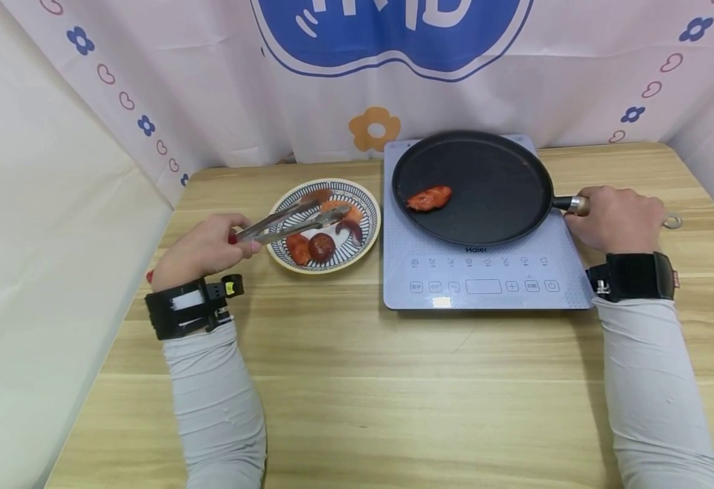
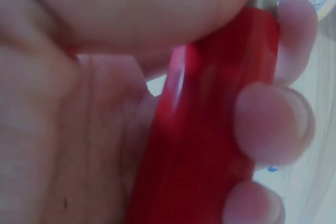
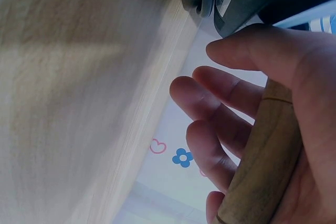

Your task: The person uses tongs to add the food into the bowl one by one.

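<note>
My left hand (image 1: 201, 248) grips a pair of metal tongs (image 1: 290, 221) by the red handle (image 2: 210, 108), with thumb and fingers wrapped round it. The tongs' ends stand apart over a patterned plate (image 1: 366, 248). On this plate lie an orange-red piece (image 1: 298, 248), a dark red round piece (image 1: 322, 247), a curved purplish piece (image 1: 351, 231) and an orange piece (image 1: 339, 206). My right hand (image 1: 616, 219) holds the wooden handle (image 3: 268, 150) of a flat black pan (image 1: 485, 183), fingers curled loosely round it. A glazed red piece of meat, like a chicken wing (image 1: 429, 198), lies at the pan's left side.
Under the pan is a white induction cooker (image 1: 436, 268), its touch panel facing me. Both stand on a wooden table (image 1: 357, 394). Behind it hangs a printed curtain (image 1: 210, 88), and a pale cloth wall (image 1: 45, 224) borders the left side.
</note>
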The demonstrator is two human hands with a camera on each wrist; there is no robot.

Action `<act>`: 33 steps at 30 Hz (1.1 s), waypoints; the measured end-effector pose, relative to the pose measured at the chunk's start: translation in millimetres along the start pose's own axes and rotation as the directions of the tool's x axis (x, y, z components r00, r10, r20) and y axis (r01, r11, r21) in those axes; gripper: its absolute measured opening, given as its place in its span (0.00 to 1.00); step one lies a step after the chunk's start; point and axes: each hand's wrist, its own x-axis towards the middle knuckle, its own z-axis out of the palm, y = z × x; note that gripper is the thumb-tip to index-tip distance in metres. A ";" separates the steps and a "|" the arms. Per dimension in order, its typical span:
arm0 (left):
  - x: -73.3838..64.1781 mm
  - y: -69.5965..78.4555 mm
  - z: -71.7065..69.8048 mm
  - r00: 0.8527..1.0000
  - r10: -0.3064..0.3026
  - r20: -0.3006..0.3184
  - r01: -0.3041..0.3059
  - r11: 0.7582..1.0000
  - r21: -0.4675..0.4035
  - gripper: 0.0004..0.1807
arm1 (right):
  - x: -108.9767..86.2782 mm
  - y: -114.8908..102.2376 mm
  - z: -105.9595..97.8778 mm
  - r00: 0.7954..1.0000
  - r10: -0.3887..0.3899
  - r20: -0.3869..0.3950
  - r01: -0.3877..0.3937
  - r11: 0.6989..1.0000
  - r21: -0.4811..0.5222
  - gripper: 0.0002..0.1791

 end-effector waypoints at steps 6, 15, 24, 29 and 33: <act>2.1 2.7 1.2 1.000 -0.004 0.004 0.004 1.000 0.002 0.26 | 0.5 0.3 0.9 1.000 0.003 0.006 -0.003 1.000 -0.001 0.16; 3.0 5.8 2.6 1.000 -0.006 0.022 0.006 1.000 -0.023 0.23 | 1.5 1.6 1.4 1.000 0.005 0.014 -0.005 1.000 0.004 0.15; 2.6 4.3 2.8 0.999 -0.014 0.051 0.016 0.999 -0.048 0.27 | 0.4 1.5 0.7 1.000 0.002 0.010 -0.003 1.000 0.004 0.16; 0.8 3.8 2.4 0.997 -0.016 0.074 0.022 0.997 -0.074 0.28 | 0.2 0.9 0.7 1.000 -0.002 0.003 0.002 1.000 0.011 0.16; -1.0 4.7 1.7 0.997 -0.005 0.082 0.013 0.995 -0.098 0.25 | 0.2 -0.2 0.2 1.000 -0.003 0.003 0.003 1.000 0.006 0.16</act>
